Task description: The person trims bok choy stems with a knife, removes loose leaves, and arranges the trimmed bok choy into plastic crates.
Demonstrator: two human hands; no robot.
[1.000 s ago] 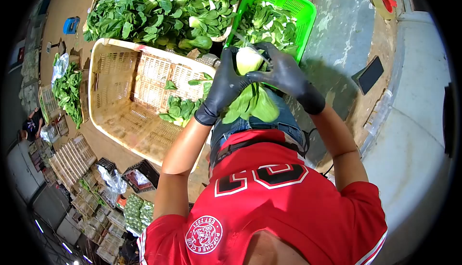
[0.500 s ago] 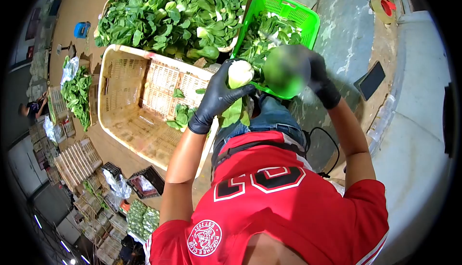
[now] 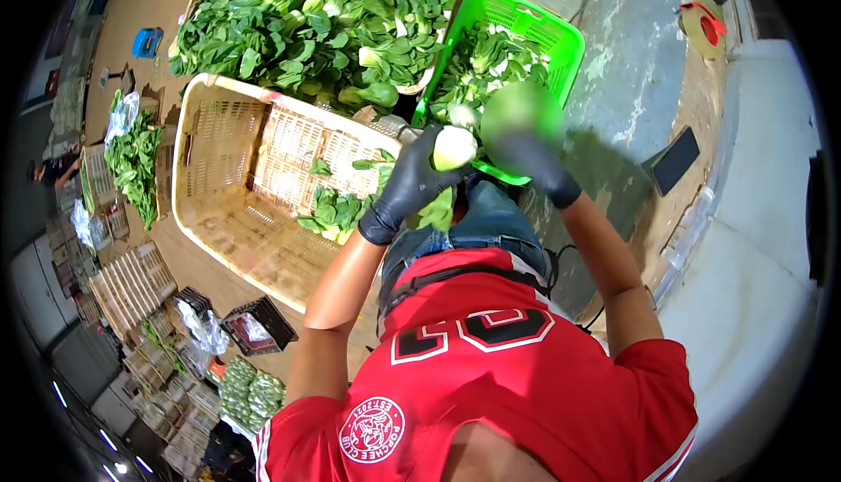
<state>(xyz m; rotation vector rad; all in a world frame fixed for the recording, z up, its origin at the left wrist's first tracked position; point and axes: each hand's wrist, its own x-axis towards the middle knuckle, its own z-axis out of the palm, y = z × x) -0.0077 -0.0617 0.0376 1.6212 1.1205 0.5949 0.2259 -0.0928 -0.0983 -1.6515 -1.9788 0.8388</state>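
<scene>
My left hand [image 3: 410,180], in a black glove, is wrapped round a bok choy [image 3: 455,148]. Its pale base points up and its green leaves hang below the fingers. Just to the right is my right hand [image 3: 536,162], also black-gloved, beside the near end of a bright green crate [image 3: 571,49]. A blurred patch covers its fingers, so what it may hold is hidden. Cut leaves and pale pieces [image 3: 491,57] lie in the green crate. A small blurred whitish piece [image 3: 462,115] shows just above the bok choy.
A beige plastic basket [image 3: 206,193] with a few loose leaves stands at the left. Behind it, another basket is heaped with bok choy [image 3: 307,35]. A phone [image 3: 674,161] and a tape roll [image 3: 701,27] lie at the right. Another person [image 3: 57,169] is far left.
My right hand has moved left and lower, closer to my left hand. My left hand has shifted slightly right with the bok choy, whose base is now tilted more to the right.
</scene>
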